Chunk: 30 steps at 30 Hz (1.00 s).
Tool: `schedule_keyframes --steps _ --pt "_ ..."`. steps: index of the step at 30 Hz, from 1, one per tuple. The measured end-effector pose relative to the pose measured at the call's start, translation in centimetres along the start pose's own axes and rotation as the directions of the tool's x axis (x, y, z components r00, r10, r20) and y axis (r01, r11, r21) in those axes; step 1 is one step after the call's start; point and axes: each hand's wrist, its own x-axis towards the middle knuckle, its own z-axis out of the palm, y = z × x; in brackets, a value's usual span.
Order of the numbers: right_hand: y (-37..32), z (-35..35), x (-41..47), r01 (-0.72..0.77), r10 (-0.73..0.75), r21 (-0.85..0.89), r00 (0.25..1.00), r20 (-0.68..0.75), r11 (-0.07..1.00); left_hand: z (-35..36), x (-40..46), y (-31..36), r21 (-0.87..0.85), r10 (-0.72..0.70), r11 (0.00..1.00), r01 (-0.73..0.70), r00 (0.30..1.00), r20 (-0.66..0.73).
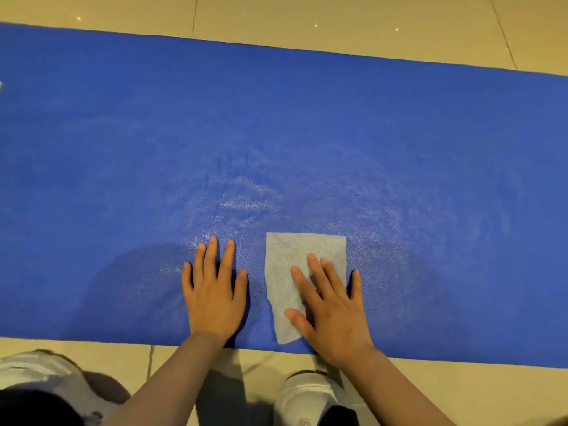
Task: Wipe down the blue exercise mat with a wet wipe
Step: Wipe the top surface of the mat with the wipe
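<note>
Lying flat near the near edge of the long blue foam exercise mat [307,124], the pale grey rectangular wet wipe [290,265] sits slightly right of centre, its far half bare and its near right part covered by the right hand [330,315]. That hand presses palm-down on the wipe with straight, spread fingers: the thumb, index and the two middle fingertips rest on the cloth, while the little finger lands on the bare mat just past the wipe's right edge. Just to the left, apart from the wipe, the left hand [215,296] lies flat on the mat, fingers straight and slightly spread, holding nothing. Faint whitish sheen marks the mat surface beyond and around both hands. No writing or label can be read anywhere. Beige glossy floor tiles [338,23] with dark joints show beyond the far edge of the mat and along the near edge. On that near strip stand two white shoes, a left shoe [40,373] and a right shoe [310,398], beneath the bare forearms.
</note>
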Motion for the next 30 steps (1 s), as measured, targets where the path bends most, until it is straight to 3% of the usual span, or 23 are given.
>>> schedule_keyframes --steps 3,7,9,11,15,18,21,25,30 --pt "-0.2 -2.2 0.6 -0.030 0.027 0.043 0.998 0.059 0.999 -2.0 -0.3 -1.0 -0.087 0.058 0.995 -0.045 0.986 0.157" --pt "-0.1 -7.4 0.6 -0.089 0.085 0.207 0.996 0.030 0.974 -5.5 -1.7 -3.2 -0.094 0.164 0.985 -0.145 0.956 0.243" --pt "0.2 -11.1 0.0 -0.101 0.054 0.272 0.983 0.176 0.957 -7.6 -2.3 -4.0 -0.059 0.207 0.978 -0.199 0.941 0.268" --pt "0.3 -15.2 -0.8 -0.116 0.009 0.325 0.949 0.315 0.939 -10.1 -2.3 -4.2 0.030 0.188 0.976 -0.218 0.897 0.400" --pt "-0.9 -24.1 -3.7 -0.264 -0.005 0.455 0.862 0.508 0.851 -15.0 -1.4 -2.6 0.163 0.184 0.938 -0.307 0.837 0.515" --pt "-2.9 -30.0 -5.9 -0.224 0.004 0.441 0.895 0.446 0.869 -19.4 -1.7 0.7 0.147 0.297 0.890 -0.431 0.795 0.529" --pt "-6.4 -34.9 -7.7 -0.155 0.001 0.384 0.928 0.373 0.910 -25.4 -3.0 3.4 0.141 0.430 0.833 -0.535 0.786 0.445" --pt "-11.5 -39.4 -10.6 -0.004 -0.052 0.203 0.961 0.272 0.979 -33.1 -5.6 5.0 0.279 0.538 0.721 -0.635 0.766 0.352" --pt "-14.3 -40.1 -13.6 0.162 -0.156 -0.031 0.976 0.149 0.986 -39.7 -8.1 8.2 0.552 0.422 0.507 -0.662 0.749 0.510"
